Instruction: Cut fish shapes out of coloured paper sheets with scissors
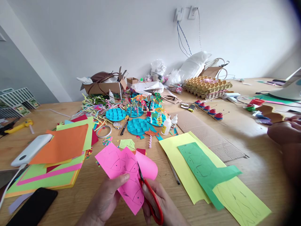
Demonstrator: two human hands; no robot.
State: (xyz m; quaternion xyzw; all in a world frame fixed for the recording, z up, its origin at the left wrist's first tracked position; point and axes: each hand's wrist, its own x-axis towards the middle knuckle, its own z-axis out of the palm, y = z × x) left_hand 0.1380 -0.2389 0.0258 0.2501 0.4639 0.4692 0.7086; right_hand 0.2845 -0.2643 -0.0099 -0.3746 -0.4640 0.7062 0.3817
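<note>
My left hand (107, 196) pinches a sheet of pink paper (118, 161) between thumb and fingers. Several fish outlines are drawn on the sheet in dark pen. My right hand (156, 196) is closed round the handles of red-handled scissors (154, 201). The scissor blades lie at the pink paper beside the middle fish, where a flap of the sheet curls away to the right. To the right are yellow sheets (175, 158) and a green sheet (199, 163) with pencil or pen outlines on it.
Coloured paper (63, 146), a white power bank (31, 150) and a black phone (35, 207) lie left. Blue discs (137, 126) with paper fish and glue bottles (166, 125) stand in the middle. Egg trays (207, 86) are behind. Another person's hand (285, 131) is at right.
</note>
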